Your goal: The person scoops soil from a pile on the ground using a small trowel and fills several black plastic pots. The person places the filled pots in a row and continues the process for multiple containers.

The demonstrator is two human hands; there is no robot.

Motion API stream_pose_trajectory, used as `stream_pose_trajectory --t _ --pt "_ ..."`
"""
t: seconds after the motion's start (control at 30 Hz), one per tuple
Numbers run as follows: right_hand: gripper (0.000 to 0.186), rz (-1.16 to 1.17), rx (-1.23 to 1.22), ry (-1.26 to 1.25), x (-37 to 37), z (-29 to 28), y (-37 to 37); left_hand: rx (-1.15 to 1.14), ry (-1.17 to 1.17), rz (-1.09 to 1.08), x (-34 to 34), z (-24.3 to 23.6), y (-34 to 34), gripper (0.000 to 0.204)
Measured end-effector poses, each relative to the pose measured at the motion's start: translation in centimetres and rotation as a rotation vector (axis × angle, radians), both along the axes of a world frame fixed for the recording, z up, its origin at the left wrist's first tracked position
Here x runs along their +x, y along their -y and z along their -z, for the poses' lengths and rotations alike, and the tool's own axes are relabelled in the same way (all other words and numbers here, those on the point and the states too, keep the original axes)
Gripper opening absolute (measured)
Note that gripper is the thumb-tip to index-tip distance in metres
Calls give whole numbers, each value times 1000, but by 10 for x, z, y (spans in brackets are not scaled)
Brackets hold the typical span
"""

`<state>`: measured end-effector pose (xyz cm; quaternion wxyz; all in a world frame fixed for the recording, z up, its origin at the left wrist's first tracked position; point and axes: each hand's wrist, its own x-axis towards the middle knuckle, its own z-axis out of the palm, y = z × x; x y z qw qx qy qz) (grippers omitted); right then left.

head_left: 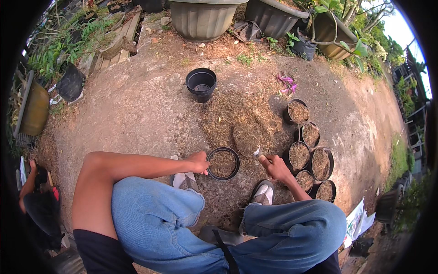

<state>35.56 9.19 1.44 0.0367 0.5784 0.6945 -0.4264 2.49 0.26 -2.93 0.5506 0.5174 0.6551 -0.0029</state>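
Note:
My left hand [198,163] is closed on the left rim of a round black plastic plant pot [237,170] standing on the ground between my feet. Brown, crumbly soil with dry bits fills much of that pot. In my right hand [276,168] is a hand trowel [262,158], gripped by its pale handle; its blade is not clearly visible at the edge of the soil heap. The loose heap of brown soil mix [242,114] spreads just beyond the pot. Behind the heap's left side stands a black pot [200,93] with no soil in it.
Several black pots of soil [321,164] stand in a cluster at the right. Pink-purple petals [287,83] lie behind them. Large planters [205,20] line the back. A dark bag [71,83] sits at the left. Another person's arm [29,187] shows at the far left.

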Motion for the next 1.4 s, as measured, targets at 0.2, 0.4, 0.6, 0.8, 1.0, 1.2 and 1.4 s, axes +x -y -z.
stream_pose_trajectory --t 0.2,0.4,0.6,0.8,1.0,1.2,1.4 --pt "52 26 -52 -77 8 -12 4 17 -40 29 -1 -5 2 40" --pt "54 -99 -106 -50 27 -74 -5 280 -264 62 5 -21 10 53" --pt "55 -274 -242 8 26 -127 -9 557 -186 158 15 -68 12 41" --pt "56 -328 -360 81 7 -115 8 843 4 483 36 -72 17 60" --pt "60 -375 -449 43 -17 -100 34 670 -48 911 43 -64 37 94" --pt "57 -229 -577 -24 -30 -86 44 603 -88 1088 48 -70 31 108" --pt "55 -177 -637 -7 -28 -84 47 551 -136 1121 49 -65 32 110"
